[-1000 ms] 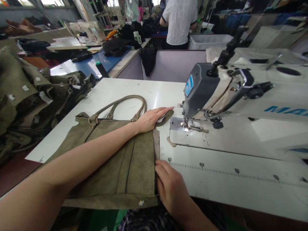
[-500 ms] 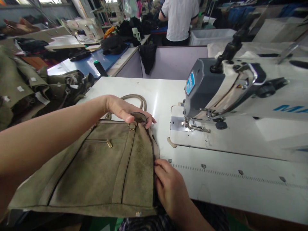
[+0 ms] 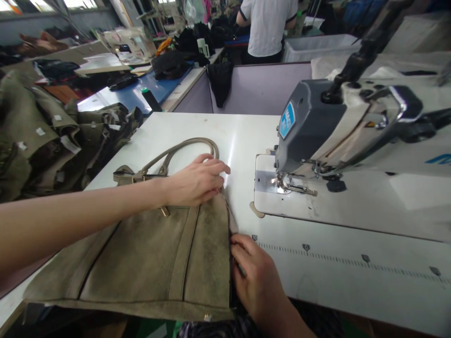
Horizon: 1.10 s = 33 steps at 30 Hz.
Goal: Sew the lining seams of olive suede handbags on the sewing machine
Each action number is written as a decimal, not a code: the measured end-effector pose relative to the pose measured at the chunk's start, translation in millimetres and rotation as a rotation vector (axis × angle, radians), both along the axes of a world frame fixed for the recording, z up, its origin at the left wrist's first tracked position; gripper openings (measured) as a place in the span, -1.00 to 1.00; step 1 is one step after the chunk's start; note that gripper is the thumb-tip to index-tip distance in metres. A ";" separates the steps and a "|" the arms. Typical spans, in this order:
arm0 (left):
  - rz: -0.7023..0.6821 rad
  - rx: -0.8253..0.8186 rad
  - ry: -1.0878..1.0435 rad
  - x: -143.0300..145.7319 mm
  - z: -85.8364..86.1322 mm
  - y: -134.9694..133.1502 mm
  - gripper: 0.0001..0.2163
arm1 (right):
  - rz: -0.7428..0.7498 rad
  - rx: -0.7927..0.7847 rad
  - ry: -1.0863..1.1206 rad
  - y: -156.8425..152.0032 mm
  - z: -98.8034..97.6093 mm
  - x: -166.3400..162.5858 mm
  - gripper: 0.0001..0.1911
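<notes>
On the white surface (image 3: 243, 136), near left: olive bag (image 3: 141, 263), flat, looped handles (image 3: 197, 139), gold zip pull (image 3: 165, 211). Right hand (image 3: 257, 272) pinches its right edge; left hand (image 3: 197, 180) curled over far-right corner, grip unclear.

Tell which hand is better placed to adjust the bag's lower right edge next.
Likely the right hand: its fingers touch that edge; the left hand is higher up the bag.

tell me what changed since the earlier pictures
The left hand has drawn back from the sewing machine, over the upper corner of the olive bag; the strap end that stuck out there no longer shows. The right hand stays at the bag's side edge, the handles on the table.
</notes>
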<state>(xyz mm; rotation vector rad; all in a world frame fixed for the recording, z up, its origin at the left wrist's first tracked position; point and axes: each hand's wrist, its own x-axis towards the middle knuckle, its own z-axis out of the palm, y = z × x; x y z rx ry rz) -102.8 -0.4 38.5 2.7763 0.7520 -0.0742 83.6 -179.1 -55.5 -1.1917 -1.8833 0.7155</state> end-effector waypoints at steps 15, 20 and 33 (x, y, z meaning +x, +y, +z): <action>0.108 -0.147 -0.148 28.2 -55.3 18.5 -0.88 | 0.008 0.124 0.029 -1.5 3.2 4.9 -0.66; 0.076 -0.075 -0.258 21.9 -59.8 5.2 -0.83 | 0.038 0.293 -0.083 -7.3 4.9 9.7 -0.67; 0.190 -0.302 -0.153 37.2 -58.0 13.8 -0.86 | 0.022 0.106 0.007 -1.9 6.5 7.4 -0.62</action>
